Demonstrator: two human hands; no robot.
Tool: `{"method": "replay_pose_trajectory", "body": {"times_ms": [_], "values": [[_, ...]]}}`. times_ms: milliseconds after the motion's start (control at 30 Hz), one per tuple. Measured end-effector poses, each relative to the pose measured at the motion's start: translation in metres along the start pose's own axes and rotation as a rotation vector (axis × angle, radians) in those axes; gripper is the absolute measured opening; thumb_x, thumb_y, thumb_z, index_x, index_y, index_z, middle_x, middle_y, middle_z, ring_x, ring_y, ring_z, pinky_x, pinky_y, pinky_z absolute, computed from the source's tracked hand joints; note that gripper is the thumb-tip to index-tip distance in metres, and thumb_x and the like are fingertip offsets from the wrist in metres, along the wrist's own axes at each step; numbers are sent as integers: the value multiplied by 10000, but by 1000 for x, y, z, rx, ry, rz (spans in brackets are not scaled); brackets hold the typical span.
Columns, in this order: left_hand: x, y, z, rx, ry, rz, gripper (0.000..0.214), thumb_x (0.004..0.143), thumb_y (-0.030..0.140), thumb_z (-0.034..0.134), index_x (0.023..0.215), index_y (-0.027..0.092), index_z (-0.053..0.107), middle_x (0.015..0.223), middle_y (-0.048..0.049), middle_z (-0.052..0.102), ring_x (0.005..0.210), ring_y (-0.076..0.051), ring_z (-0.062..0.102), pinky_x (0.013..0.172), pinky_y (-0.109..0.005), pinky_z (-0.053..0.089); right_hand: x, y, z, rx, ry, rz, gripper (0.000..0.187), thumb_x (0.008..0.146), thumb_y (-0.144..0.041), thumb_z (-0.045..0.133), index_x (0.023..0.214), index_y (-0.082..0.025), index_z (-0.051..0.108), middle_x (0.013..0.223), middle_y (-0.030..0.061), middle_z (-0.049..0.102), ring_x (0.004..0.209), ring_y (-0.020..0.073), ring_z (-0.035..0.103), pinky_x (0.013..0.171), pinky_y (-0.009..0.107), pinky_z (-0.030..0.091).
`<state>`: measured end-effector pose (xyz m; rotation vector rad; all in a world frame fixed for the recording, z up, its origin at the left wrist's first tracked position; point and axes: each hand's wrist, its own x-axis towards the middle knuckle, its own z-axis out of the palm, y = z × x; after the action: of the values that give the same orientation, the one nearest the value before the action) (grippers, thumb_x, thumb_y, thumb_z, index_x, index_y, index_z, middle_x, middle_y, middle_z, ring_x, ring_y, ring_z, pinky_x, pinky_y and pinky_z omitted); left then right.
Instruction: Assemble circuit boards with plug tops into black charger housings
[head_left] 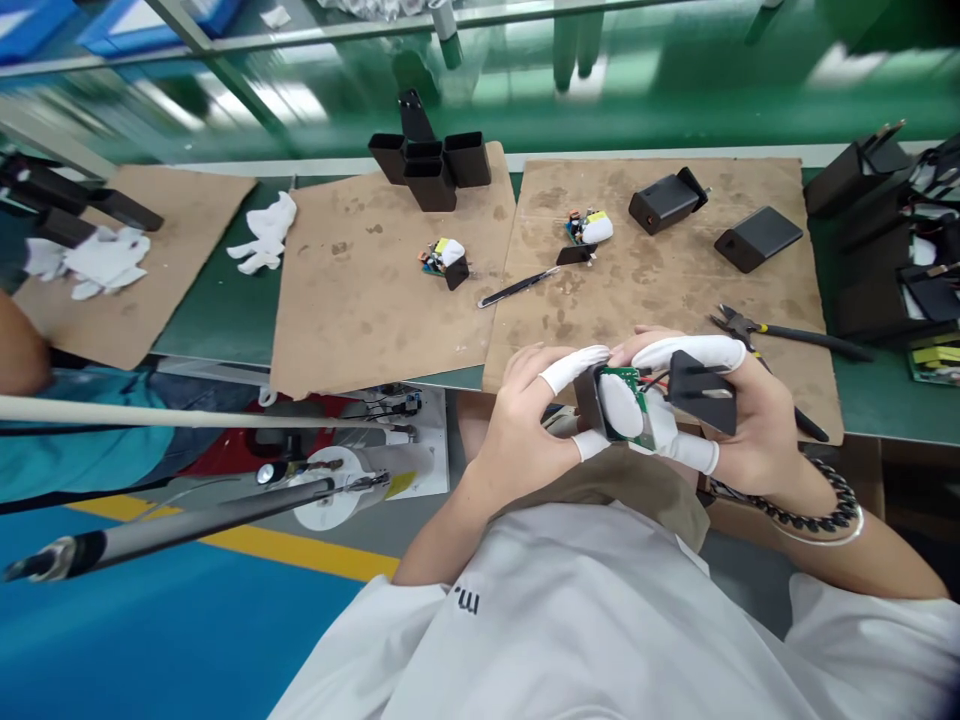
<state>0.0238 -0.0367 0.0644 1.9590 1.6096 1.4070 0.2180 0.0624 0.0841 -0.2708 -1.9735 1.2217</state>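
I'm watching the left hand (529, 425) gripping the case (590, 402), whose mouth is facing the right hand (759, 420), which is pinching the board (637, 405) there

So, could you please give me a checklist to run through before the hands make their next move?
1. Left hand on black case: ok, holding it.
2. Right hand on black end plate: ok, plate between thumb and forefinger.
3. Green circuit board wholly inside case: not ok, part shows outside.
4. Wires unpinched: cannot tell, partly hidden.
5. White finger cots on both hands: ok.
6. Pliers set down: ok, lying near right hand.
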Motion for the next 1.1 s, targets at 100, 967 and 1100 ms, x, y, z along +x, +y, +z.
{"method": "replay_pose_trajectory", "body": {"times_ms": [100, 967, 1100], "values": [[-2, -4, 1, 12, 0, 18, 578, 778, 237, 853, 1324, 230, 662, 1249, -75, 776, 1163, -259, 734, 1145, -415, 533, 0, 1, 0, -72, -26, -55, 510, 877, -215, 821, 1340, -274, 616, 1265, 78, 742, 1188, 241, 718, 1134, 437, 563], [-10, -19, 17, -198, -132, -324, 658, 633, 278, 971, 1245, 231, 734, 1262, -83, 794, 1212, -313, 721, 1240, -572, 433, 7, -16, -23, -375, -119, 311, 402, 904, -262, 783, 1301, -267, 716, 1251, 30, 797, 1074, 240, 794, 981, 350, 658], [-9, -18, 25, -112, -52, -312, 633, 667, 291, 955, 1253, 238, 721, 1241, -79, 800, 1177, -298, 735, 1227, -551, 440, 4, -12, -9, -460, 20, 324, 315, 883, -245, 798, 1195, -254, 761, 1115, 9, 839, 887, 235, 826, 808, 326, 687]]}}
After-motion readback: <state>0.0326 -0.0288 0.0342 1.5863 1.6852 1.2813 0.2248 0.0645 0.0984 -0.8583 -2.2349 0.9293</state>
